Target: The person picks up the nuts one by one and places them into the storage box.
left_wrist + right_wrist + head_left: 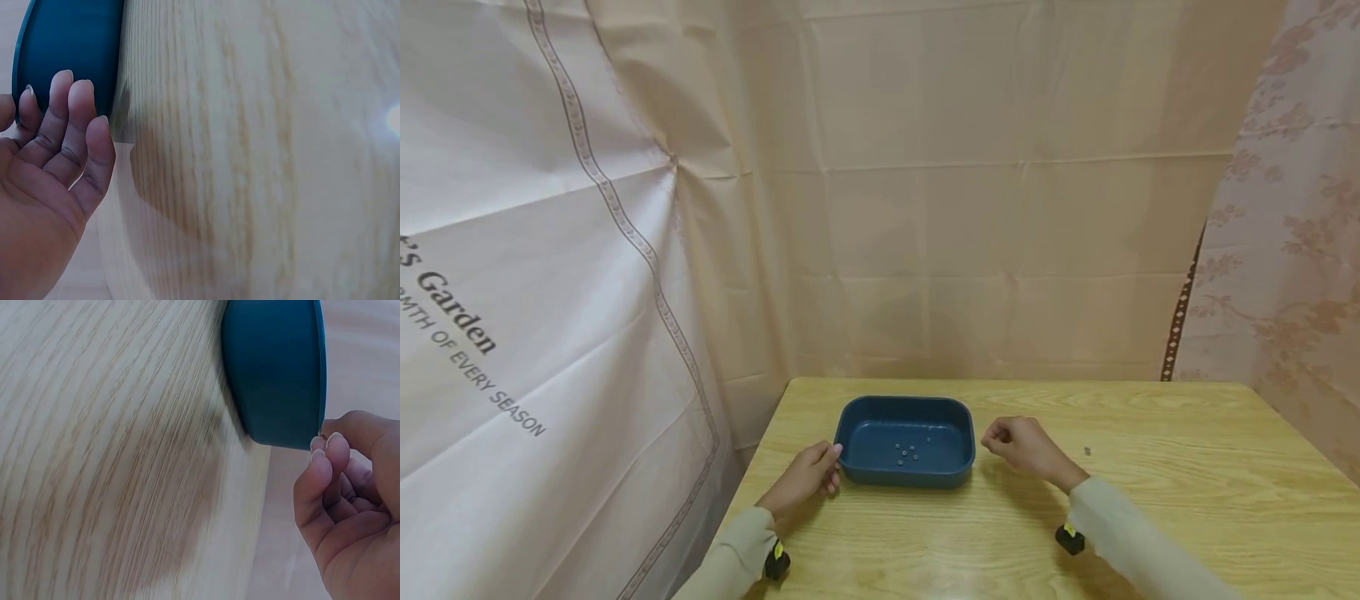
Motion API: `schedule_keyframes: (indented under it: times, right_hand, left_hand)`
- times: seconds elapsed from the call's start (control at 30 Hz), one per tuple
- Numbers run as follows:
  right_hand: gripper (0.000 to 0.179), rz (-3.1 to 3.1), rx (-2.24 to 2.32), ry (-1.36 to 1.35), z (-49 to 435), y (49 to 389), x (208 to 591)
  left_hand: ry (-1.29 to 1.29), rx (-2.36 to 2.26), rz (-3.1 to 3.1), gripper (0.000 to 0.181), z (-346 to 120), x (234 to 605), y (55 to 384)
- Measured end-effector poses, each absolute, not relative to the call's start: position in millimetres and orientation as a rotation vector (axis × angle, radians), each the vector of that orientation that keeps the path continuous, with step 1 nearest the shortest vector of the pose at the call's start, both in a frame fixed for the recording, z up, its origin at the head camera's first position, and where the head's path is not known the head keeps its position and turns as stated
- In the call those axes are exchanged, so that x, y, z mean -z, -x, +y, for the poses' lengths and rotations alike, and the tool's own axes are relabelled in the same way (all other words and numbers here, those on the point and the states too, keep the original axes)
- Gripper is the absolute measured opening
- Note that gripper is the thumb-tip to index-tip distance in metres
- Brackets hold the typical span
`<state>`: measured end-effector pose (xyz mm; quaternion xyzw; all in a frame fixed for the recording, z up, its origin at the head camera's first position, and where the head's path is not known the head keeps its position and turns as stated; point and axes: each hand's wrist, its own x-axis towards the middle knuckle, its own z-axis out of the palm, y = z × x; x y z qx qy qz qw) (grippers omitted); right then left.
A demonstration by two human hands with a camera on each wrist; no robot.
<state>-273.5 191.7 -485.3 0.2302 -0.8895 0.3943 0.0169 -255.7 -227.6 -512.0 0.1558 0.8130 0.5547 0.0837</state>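
A dark blue rectangular tub stands on the wooden table, with several small metal nuts scattered on its floor. At the tub's left end, my left hand holds the rim, thumb on top and fingers against the outer wall. Just off the tub's right end, my right hand has its thumb and fingertips pinched together at about rim height. A tiny pale edge shows between those fingertips in the right wrist view, apparently a small nut, mostly hidden. Farther right, a pair of small nuts lies on the table.
The light wooden table extends right and toward me. A beige cloth hangs behind its far edge. Printed white cloth hangs on the left, and a floral cloth on the right.
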Motion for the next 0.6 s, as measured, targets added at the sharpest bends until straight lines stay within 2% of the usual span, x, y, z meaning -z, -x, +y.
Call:
schedule_keyframes:
  times: [0.6]
  right_hand:
    - [0.011,-2.756,-1.288,-0.747,181.9,274.7,486.1]
  left_hand:
    - [-0.464,-1.636,2.432,0.046,-228.7,512.9,256.7]
